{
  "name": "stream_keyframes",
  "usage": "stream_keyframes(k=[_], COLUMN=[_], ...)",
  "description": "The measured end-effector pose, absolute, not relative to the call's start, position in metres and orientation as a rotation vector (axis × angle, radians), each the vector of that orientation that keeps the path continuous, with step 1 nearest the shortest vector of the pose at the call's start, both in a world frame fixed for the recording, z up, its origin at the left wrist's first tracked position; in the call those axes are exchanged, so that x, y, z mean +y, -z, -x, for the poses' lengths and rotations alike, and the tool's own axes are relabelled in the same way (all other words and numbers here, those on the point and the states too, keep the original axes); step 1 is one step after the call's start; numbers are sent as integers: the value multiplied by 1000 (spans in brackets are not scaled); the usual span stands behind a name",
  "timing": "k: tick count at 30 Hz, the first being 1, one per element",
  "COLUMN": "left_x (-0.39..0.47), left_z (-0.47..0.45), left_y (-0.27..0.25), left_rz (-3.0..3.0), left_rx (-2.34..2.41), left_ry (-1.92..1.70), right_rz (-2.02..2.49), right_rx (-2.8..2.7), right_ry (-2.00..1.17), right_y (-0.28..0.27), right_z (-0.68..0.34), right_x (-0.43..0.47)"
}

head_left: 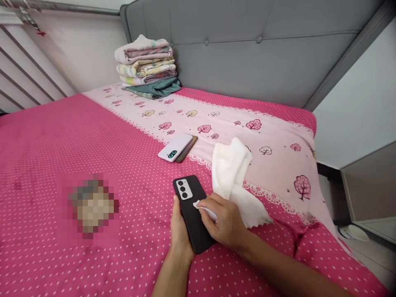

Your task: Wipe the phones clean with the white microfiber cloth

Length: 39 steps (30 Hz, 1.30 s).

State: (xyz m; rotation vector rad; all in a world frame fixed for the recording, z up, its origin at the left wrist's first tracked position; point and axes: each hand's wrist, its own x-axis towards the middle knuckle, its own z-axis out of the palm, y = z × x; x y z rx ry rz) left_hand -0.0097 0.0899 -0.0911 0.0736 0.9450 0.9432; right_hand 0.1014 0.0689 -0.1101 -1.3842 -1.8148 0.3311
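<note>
A black smartphone (pixel 195 225) lies back side up in my left hand (pixel 181 235), its pale camera block at the top left. My left thumb runs along the phone's left edge; the other fingers are hidden beneath it. Pinched in my right hand (pixel 224 218) is a small white wipe (pixel 211 213), whose tip shows over the phone's back. Most of the wipe is covered by my fingers. Just beyond my right hand, a white cloth (pixel 232 169) lies crumpled on the bed.
Two more phones, a light one (pixel 177 146) on top of a brownish one (pixel 189 149), lie farther up the pink dotted bedspread (pixel 130 264). Folded bedding (pixel 147 68) is stacked against the grey headboard (pixel 232 24). A blurred-out patch (pixel 94 208) covers something at left.
</note>
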Motion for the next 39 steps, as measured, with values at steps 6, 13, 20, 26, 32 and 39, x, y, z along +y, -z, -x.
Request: stream_keyframes(k=[6, 13, 20, 26, 32, 39], left_x=[90, 90, 90, 90, 91, 90], left_z=[10, 10, 10, 11, 10, 11], left_y=[91, 91, 91, 92, 91, 92], left_rz=[-99, -89, -83, -93, -102, -81], left_rx=[961, 946, 940, 939, 926, 926], left_ry=[-946, -946, -934, -934, -935, -934], right_rz=[1380, 1378, 1389, 1386, 1385, 1392], right_rx=[-1810, -1811, -1813, -1809, -1812, -1816], right_ry=[-342, -337, -330, -335, -354, -321], right_y=[111, 111, 111, 111, 111, 110], right_z=[-101, -101, -101, -101, -101, -101], right_x=[69, 70, 69, 69, 69, 69])
